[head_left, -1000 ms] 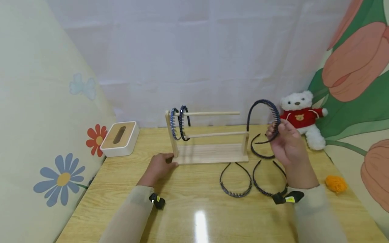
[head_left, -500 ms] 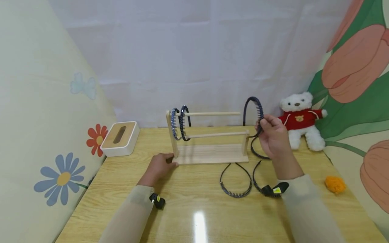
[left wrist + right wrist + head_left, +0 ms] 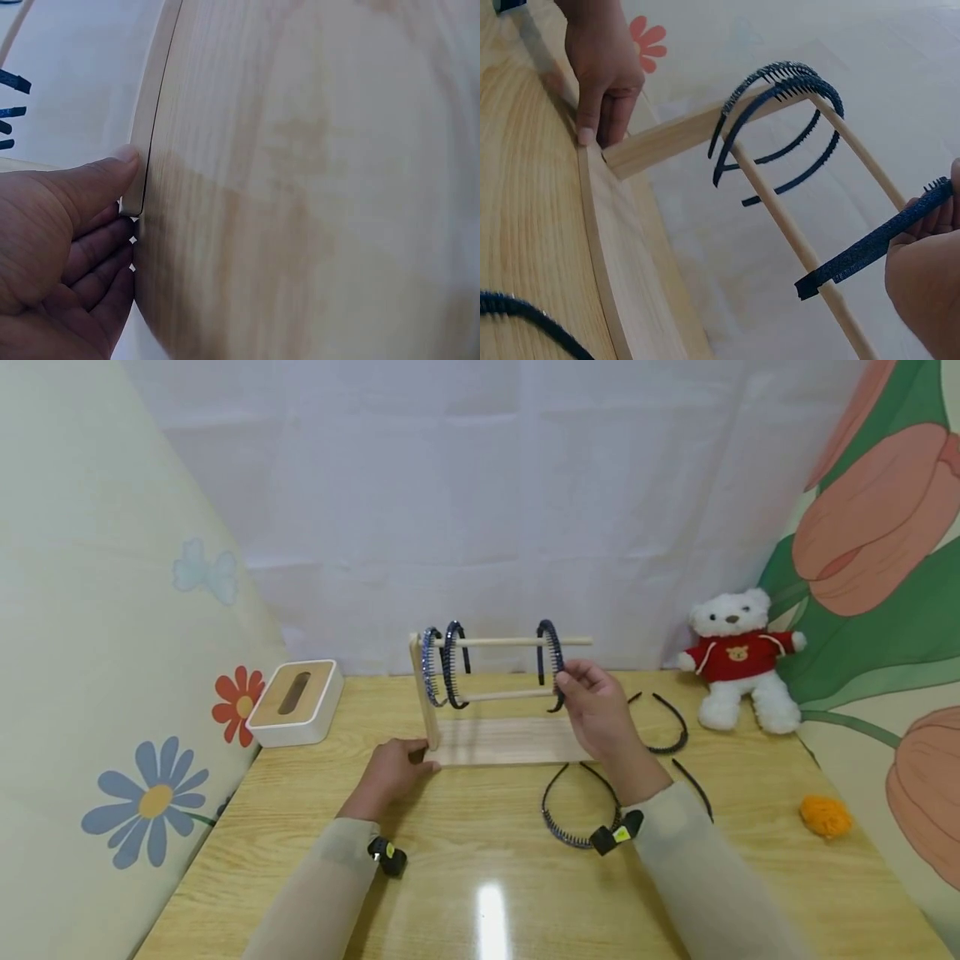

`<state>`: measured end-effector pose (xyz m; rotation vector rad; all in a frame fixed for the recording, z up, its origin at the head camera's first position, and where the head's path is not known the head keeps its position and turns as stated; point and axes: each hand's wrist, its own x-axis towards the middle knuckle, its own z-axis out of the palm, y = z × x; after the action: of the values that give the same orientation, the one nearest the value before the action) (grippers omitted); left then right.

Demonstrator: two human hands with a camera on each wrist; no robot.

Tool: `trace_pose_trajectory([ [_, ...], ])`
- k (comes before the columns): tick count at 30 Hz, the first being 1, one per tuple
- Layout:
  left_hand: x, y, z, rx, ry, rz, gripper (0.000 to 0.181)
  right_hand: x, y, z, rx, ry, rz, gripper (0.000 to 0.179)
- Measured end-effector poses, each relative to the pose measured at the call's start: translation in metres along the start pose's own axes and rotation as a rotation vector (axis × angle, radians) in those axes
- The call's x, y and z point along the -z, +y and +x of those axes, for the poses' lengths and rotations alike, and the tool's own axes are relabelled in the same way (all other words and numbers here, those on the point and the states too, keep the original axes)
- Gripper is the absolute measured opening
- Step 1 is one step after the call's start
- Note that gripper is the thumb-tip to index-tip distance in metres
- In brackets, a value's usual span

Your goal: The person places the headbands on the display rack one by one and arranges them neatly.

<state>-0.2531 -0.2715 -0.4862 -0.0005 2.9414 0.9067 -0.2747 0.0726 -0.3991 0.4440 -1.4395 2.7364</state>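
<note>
In the head view my right hand pinches a dark toothed headband around the rails of a wooden rack. The right wrist view shows this headband crossing a rail, one end sticking out past it. My left hand grips the left end of the rack's base; in the left wrist view its thumb presses the base's edge, fingers beneath. Two headbands hang at the rails' left end, a glittery blue one and a dark one. The right hand hides the rack's right upright.
On the table right of the rack lie a headband in front, another behind, and a third mostly under the right sleeve. A tissue box stands left, a white teddy bear and orange bundle right.
My right hand has carried the headband leftward from beside the teddy bear onto the rack's rails. The left hand has stayed at the base, and the two hanging headbands have not moved.
</note>
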Motion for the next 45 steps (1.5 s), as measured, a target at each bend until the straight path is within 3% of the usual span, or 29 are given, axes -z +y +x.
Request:
trace_pose_trajectory([
  [7, -0.001, -0.002, 0.001, -0.006, 0.008, -0.008, 0.054, -0.034, 0.030, 0.010, -0.040, 0.049, -0.037, 0.010],
  [20, 0.000, 0.000, 0.001, -0.016, 0.010, -0.001, 0.055, -0.073, 0.043, 0.019, -0.044, 0.080, 0.025, 0.013],
  [32, -0.001, 0.001, -0.002, -0.014, 0.013, -0.013, 0.054, -0.086, 0.055, 0.023, -0.071, 0.101, -0.035, 0.012],
  [45, 0.000, 0.004, -0.003, -0.004, 0.021, 0.008, 0.054, -0.087, 0.059, 0.023, -0.092, 0.104, -0.022, 0.015],
])
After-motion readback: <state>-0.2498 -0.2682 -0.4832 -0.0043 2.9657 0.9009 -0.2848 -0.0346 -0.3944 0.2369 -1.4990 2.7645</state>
